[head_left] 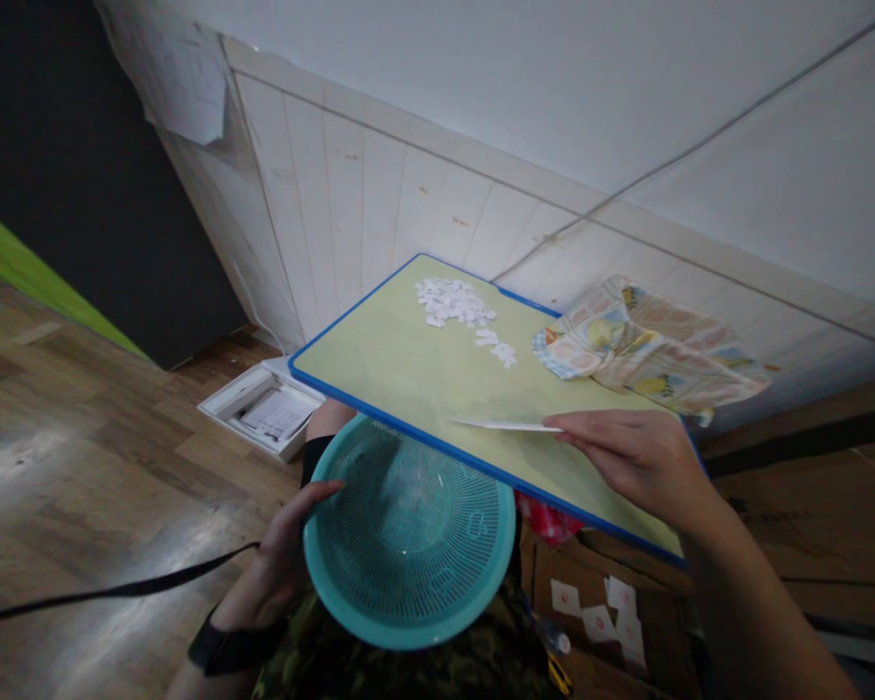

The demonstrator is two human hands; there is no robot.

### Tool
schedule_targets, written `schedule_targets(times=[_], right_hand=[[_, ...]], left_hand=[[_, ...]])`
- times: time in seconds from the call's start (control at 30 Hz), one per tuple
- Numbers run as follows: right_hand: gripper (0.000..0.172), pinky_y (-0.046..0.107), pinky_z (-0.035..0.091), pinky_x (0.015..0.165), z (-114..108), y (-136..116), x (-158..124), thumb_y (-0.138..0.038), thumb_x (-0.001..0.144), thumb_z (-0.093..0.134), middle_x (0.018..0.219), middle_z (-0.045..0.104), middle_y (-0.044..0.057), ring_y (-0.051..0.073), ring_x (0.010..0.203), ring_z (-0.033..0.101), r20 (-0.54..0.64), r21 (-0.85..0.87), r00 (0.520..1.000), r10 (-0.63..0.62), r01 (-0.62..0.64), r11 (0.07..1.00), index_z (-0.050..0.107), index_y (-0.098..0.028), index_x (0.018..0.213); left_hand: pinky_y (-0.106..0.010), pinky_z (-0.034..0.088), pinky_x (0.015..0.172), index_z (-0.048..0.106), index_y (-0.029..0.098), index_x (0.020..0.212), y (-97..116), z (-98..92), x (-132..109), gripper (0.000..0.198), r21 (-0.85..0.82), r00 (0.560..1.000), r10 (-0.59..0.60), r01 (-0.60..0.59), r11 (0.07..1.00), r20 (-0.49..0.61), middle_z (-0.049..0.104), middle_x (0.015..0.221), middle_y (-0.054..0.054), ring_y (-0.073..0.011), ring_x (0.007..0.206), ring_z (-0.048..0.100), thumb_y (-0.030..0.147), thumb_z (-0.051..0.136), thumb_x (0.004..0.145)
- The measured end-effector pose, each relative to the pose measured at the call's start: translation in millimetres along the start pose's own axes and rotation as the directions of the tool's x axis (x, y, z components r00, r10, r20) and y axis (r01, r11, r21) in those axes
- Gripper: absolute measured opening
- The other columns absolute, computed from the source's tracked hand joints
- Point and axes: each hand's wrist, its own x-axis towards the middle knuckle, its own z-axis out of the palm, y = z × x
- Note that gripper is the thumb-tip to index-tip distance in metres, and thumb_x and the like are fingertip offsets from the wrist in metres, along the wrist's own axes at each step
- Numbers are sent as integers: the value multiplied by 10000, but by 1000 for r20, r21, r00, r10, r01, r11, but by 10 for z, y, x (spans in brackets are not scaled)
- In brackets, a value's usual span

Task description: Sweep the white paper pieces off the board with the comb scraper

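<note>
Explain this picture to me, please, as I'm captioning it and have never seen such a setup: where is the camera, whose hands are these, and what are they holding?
There is no machine here: one camera, worn on a person's head, looks forward and down at that person's own bare hands. The left hand holds a turquoise basket by its side, thumb over the rim. The right hand pinches a thin white sheet, seen nearly edge-on, above a pale yellow table with a blue edge. On the table lie many small white pieces, too small to identify, and a patterned cloth sits at its far right side.
</note>
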Motion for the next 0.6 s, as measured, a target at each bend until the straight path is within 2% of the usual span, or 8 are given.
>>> schedule_targets(times=[0.1, 0.2, 0.37, 0.6], right_hand=[[300, 258, 591, 781, 10, 24, 9, -134, 853, 602, 995, 758, -2, 174, 868, 731, -75, 9, 996, 39, -38, 999, 705, -283, 1092], [275, 258, 597, 751, 105, 21, 27, -151, 853, 613, 981, 759, -1, 175, 841, 735, -141, -38, 987, 74, -81, 996, 710, -280, 1075], [340, 257, 601, 761, 245, -56, -13, -110, 856, 577, 1030, 748, -2, 167, 878, 730, -95, -60, 995, 37, -42, 997, 683, -278, 1131], [390, 252, 604, 782, 148, -214, -111, -87, 847, 575, 1065, 740, 5, 172, 903, 725, -42, -4, 999, 17, -17, 1000, 656, -278, 1177]], left_hand=[[-324, 588, 527, 713, 93, 766, -29, -24, 32, 95, 35, 999, 17, -18, 999, 28, 750, 630, -105, -217, 492, 677, 97, 619, 755], [-314, 577, 491, 711, 94, 773, -48, -24, 36, 82, 36, 999, 15, -16, 999, 40, 742, 610, -94, -220, 488, 673, 100, 635, 743], [-314, 583, 511, 717, 84, 772, -35, 4, -11, 87, 30, 998, -6, 4, 1000, 63, 731, 588, -87, -216, 501, 676, 99, 633, 753], [-309, 583, 497, 726, 85, 757, -29, -5, 3, 96, -1, 999, -14, 14, 1000, 45, 747, 614, -98, -218, 495, 680, 87, 630, 749]])
